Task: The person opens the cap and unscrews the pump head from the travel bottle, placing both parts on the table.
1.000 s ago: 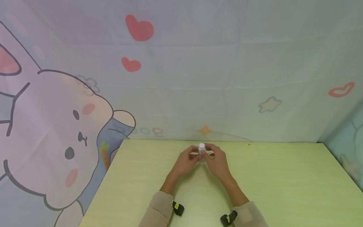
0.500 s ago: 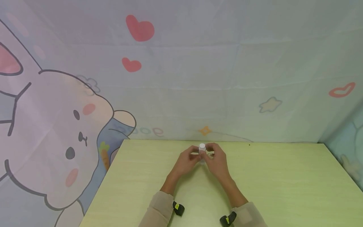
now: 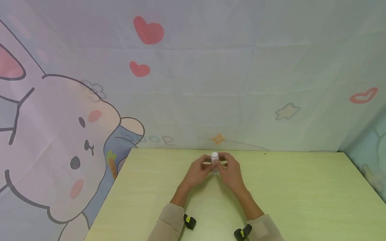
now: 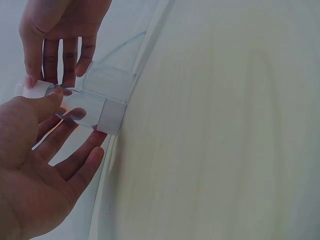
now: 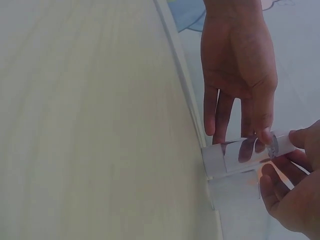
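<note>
Holding, left side: the fingers of my left hand [image 3: 196, 172] were closed around the clear bottle [image 4: 93, 106], and the thumb lay near its neck.
Holding, right side: the fingers of my right hand [image 3: 230, 171] pinched the white cap [image 3: 214, 155], with the thumb laid on it.
Bottle place: it stood upright on the pale bench [image 3: 286, 190], toward the far edge, between my two hands; its lower end looked more whitish than the rest.
Cup: one clear cup [image 5: 235, 191] stood just beside the bottle, to my right; whether these two touched, I could not tell.
Sleeves: beige sleeves [image 3: 169, 219] covered my forearms, and at each inner side sat a black device [image 3: 189, 221] with a yellow mark.
Backdrop: behind the bench hung a pale cloth [image 3: 235, 73], printed with a large rabbit [image 3: 57, 144] and red hearts [image 3: 150, 32].
</note>
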A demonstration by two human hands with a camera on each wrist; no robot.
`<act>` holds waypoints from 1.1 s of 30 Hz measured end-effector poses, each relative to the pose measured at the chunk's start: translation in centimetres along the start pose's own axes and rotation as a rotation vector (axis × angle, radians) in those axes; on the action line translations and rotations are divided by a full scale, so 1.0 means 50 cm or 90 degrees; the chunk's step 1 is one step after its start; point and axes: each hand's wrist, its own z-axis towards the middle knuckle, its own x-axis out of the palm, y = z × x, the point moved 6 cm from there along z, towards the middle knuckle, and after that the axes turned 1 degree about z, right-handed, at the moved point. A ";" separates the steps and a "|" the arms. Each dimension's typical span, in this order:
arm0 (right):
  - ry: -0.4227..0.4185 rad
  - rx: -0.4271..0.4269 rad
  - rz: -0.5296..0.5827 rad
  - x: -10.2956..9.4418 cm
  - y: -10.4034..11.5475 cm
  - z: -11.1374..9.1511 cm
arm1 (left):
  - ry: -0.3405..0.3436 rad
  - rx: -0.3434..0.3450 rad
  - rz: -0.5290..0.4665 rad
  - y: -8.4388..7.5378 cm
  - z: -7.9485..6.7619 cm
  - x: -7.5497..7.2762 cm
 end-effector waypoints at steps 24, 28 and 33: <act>-0.037 -0.009 0.012 -0.004 0.007 -0.002 | 0.003 -0.003 0.001 0.004 0.002 -0.001; -0.032 -0.002 0.025 -0.002 0.003 -0.003 | 0.004 -0.002 0.003 0.004 0.002 -0.001; -0.021 -0.009 0.034 0.002 0.002 -0.004 | 0.002 0.001 0.006 0.001 0.002 -0.001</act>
